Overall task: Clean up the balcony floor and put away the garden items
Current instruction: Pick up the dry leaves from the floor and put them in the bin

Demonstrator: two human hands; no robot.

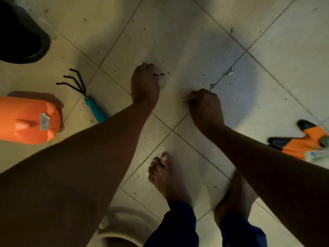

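Both hands were down at the pale tiled balcony floor (195, 32), mid-frame. Left hand (145, 82) was curled, pinching a thin dark twig bit (159, 74) w/ sth pale under the fingers. Right hand (204, 106) was curled too, fingertips hidden; can't tell what it held. Black three-prong hand rake w/ teal handle (85, 97) lay left of the left forearm, just beside an orange plastic jug (28, 120) at the floor's left edge. Orange-and-black garden glove (302, 141) lay at the right edge. Small dark debris specks (212, 85) were scattered over the tiles.
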